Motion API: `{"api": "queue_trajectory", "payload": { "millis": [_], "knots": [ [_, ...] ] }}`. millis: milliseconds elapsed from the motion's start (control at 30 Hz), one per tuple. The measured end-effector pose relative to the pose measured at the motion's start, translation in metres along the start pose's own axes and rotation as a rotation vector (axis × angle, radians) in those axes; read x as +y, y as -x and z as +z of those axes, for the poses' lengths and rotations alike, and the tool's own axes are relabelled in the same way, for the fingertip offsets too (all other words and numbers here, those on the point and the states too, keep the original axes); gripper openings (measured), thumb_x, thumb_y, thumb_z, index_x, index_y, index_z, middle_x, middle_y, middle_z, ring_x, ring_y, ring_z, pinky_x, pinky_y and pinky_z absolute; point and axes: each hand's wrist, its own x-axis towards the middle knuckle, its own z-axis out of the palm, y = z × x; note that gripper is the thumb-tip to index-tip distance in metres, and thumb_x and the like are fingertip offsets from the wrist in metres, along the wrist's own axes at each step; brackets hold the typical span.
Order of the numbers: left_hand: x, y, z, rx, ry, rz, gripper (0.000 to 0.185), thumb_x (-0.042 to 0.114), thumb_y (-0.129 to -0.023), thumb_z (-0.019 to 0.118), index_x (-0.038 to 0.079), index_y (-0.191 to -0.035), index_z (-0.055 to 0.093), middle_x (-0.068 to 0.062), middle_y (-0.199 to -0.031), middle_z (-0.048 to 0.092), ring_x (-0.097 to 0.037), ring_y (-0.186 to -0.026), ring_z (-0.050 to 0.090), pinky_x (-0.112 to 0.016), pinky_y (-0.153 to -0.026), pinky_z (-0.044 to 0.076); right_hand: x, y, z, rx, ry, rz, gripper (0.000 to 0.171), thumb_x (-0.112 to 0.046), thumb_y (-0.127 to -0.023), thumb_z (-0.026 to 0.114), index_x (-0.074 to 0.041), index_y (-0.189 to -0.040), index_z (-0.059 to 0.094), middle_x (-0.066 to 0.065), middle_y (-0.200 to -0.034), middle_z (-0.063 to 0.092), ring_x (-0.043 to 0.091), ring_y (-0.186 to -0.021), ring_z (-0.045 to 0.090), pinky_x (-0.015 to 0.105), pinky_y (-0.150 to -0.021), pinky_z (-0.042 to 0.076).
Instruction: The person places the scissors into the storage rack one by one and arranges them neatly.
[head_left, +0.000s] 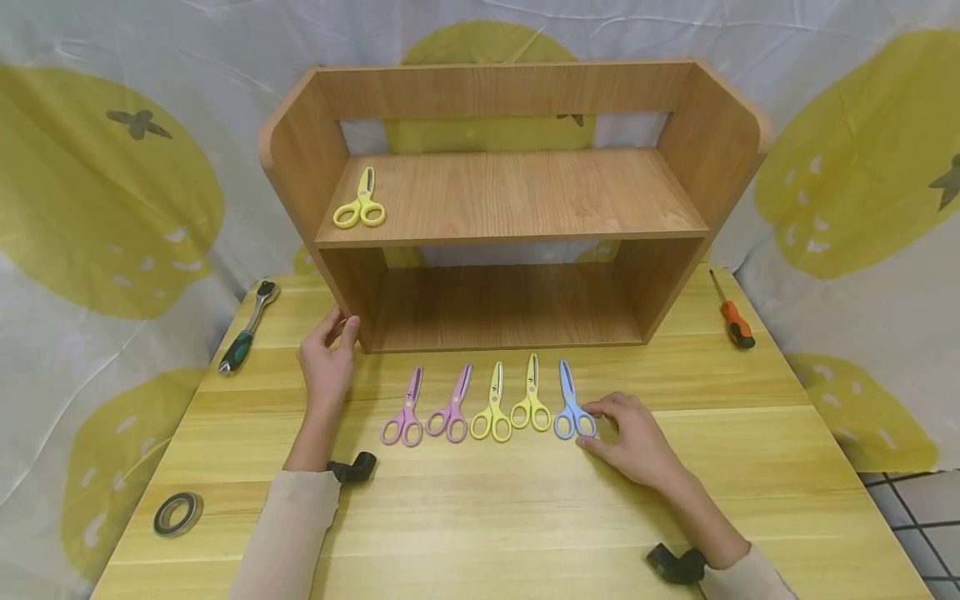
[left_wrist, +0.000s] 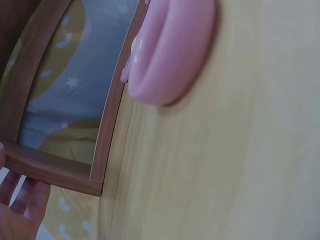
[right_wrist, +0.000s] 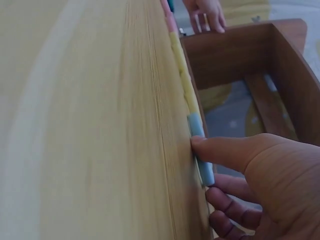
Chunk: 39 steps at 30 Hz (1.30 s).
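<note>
Currently the bookshelf [head_left: 510, 87] holds yellow scissors [head_left: 363, 197] upper left, open board [head_left: 540, 196] stretching rightward; the left hand [head_left: 328, 358] grips its left side, the right hand [head_left: 633, 442] pinches blue scissors [head_left: 572, 404] before its front edge [head_left: 510, 347].

No text, label, brand, number or sign can be read. In the head view, tiny dark marks sit on the blades of the leftmost pink scissors [head_left: 408, 403] and of the two yellow scissors [head_left: 494, 401] [head_left: 532, 392], just below the frame's centre, too small to make out as letters or figures. In the right wrist view, the coloured handles [right_wrist: 183, 75] at upper centre are too blurred to read.
</note>
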Motion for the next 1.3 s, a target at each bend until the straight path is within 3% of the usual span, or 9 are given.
{"api": "queue_trajectory", "payload": {
  "millis": [167, 367, 600, 733, 867, 1100, 1300],
  "knots": [
    [-0.023, -0.009, 0.003, 0.012, 0.008, -0.002, 0.043, 0.029, -0.101, 0.067, 0.022, -0.143, 0.062, -0.001, -0.145, 0.063, -0.020, -0.123, 0.067, -0.010, -0.088, 0.052, -0.004, -0.001, 0.000, -0.008, -0.027, 0.011, 0.041, -0.025, -0.083, 0.088, -0.009, -0.119, 0.076, -0.002, -0.105, 0.069, 0.017, -0.098, 0.056, 0.036, -0.083, 0.047],
    [-0.031, -0.008, 0.002, 0.009, 0.000, 0.013, 0.041, 0.037, -0.101, 0.066, 0.027, -0.140, 0.064, 0.003, -0.145, 0.064, -0.016, -0.122, 0.066, -0.018, -0.097, 0.054, -0.006, 0.000, 0.001, -0.011, -0.052, 0.009, 0.037, -0.022, -0.085, 0.086, -0.007, -0.117, 0.075, -0.001, -0.102, 0.068, 0.015, -0.092, 0.055, 0.031, -0.080, 0.048],
    [-0.032, -0.008, 0.003, 0.028, -0.005, 0.009, 0.042, 0.038, -0.100, 0.068, 0.025, -0.140, 0.065, 0.000, -0.141, 0.066, -0.015, -0.119, 0.068, -0.028, -0.102, 0.054, -0.006, 0.000, -0.001, 0.037, -0.041, 0.007, 0.038, -0.021, -0.083, 0.086, -0.005, -0.116, 0.075, 0.000, -0.096, 0.066, 0.015, -0.087, 0.056, 0.029, -0.077, 0.051],
    [-0.031, -0.009, 0.003, 0.019, 0.001, 0.009, 0.044, 0.038, -0.100, 0.068, 0.024, -0.141, 0.064, 0.000, -0.143, 0.065, -0.017, -0.122, 0.067, -0.036, -0.106, 0.052, -0.006, -0.001, -0.002, 0.057, -0.069, 0.025, 0.036, -0.018, -0.082, 0.086, -0.004, -0.113, 0.075, 0.002, -0.091, 0.064, 0.015, -0.080, 0.055, 0.024, -0.069, 0.049],
    [-0.024, -0.007, 0.002, 0.012, -0.005, -0.008, 0.044, 0.033, -0.102, 0.066, 0.022, -0.144, 0.061, 0.000, -0.145, 0.063, -0.018, -0.124, 0.065, -0.029, -0.104, 0.053, -0.005, -0.002, -0.002, 0.070, -0.100, 0.047, 0.034, -0.016, -0.081, 0.085, -0.004, -0.111, 0.076, 0.003, -0.088, 0.063, 0.015, -0.075, 0.054, 0.021, -0.063, 0.047],
    [-0.003, 0.001, 0.001, 0.008, -0.014, -0.015, 0.041, 0.019, -0.103, 0.065, 0.011, -0.143, 0.061, -0.008, -0.144, 0.064, -0.023, -0.123, 0.066, -0.019, -0.096, 0.053, -0.008, -0.001, -0.002, 0.094, -0.137, 0.065, 0.032, -0.016, -0.082, 0.085, -0.002, -0.110, 0.076, 0.003, -0.087, 0.065, 0.016, -0.075, 0.058, 0.021, -0.063, 0.050],
    [-0.019, -0.005, 0.002, 0.026, -0.007, 0.008, 0.040, 0.028, -0.102, 0.067, 0.020, -0.141, 0.064, -0.002, -0.142, 0.065, -0.017, -0.120, 0.067, -0.020, -0.096, 0.053, -0.011, -0.001, -0.006, 0.106, -0.151, 0.049, 0.031, -0.016, -0.084, 0.085, -0.002, -0.109, 0.075, 0.006, -0.089, 0.068, 0.016, -0.075, 0.060, 0.022, -0.063, 0.052]
  ]
}}
